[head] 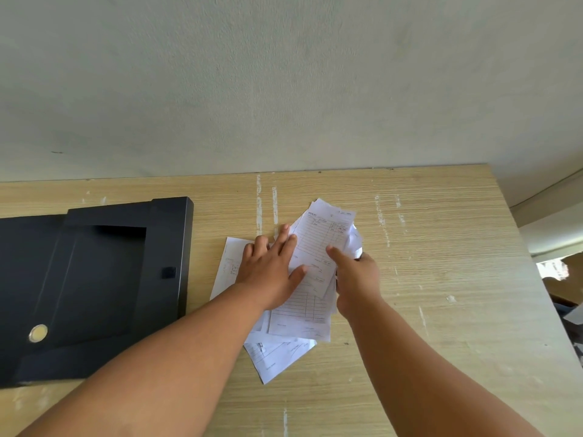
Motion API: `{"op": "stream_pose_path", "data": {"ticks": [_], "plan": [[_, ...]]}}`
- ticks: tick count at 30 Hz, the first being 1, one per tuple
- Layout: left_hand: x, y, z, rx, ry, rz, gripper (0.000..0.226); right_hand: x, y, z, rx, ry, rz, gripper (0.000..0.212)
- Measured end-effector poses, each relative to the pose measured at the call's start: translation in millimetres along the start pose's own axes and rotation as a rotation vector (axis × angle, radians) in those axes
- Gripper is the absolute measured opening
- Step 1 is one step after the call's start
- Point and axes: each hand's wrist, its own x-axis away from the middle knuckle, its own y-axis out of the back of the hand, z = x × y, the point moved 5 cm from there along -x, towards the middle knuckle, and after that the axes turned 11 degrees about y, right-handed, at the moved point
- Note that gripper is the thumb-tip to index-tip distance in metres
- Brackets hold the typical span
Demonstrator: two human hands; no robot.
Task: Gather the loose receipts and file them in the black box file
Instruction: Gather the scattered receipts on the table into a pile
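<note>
Several white receipts [303, 313] lie in a loose overlapping pile in the middle of the wooden table [441, 279]. My left hand [271, 266] rests flat on the pile's left part, fingers spread. My right hand [356, 279] grips a bunch of receipts [325, 238] at the pile's right side, thumb on top of a lined slip. The black box file [94, 279] lies open on the table to the left, apart from the papers, with a round metal ring on its near flap.
A pale plaster wall [284, 89] rises directly behind the table. The table's right edge [536, 263] drops off, with clutter visible on the floor beyond. White scuff marks streak the wood.
</note>
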Motion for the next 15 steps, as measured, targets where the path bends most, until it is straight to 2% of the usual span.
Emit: {"op": "stream_pose_path", "data": {"ticks": [3, 6, 9, 12, 15], "plan": [[-1, 0, 1, 0.03, 0.003, 0.02, 0.076, 1, -9, -1, 0.032, -0.002, -0.012, 0.006], [-2, 3, 2, 0.041, 0.0, 0.039, 0.071, -2, -14, -4, 0.087, -0.029, -0.028, 0.014], [2, 9, 10, 0.168, -0.004, 0.075, 0.07, -8, -8, -2, 0.131, -0.034, -0.036, 0.014], [24, 21, 23, 0.325, -0.022, -0.043, 0.071, -16, 6, 5, 0.142, -0.023, -0.022, 0.018], [58, 23, 42, 0.372, 0.091, -0.249, 0.065, -23, 23, 19, 0.141, 0.023, -0.008, 0.015]]}}
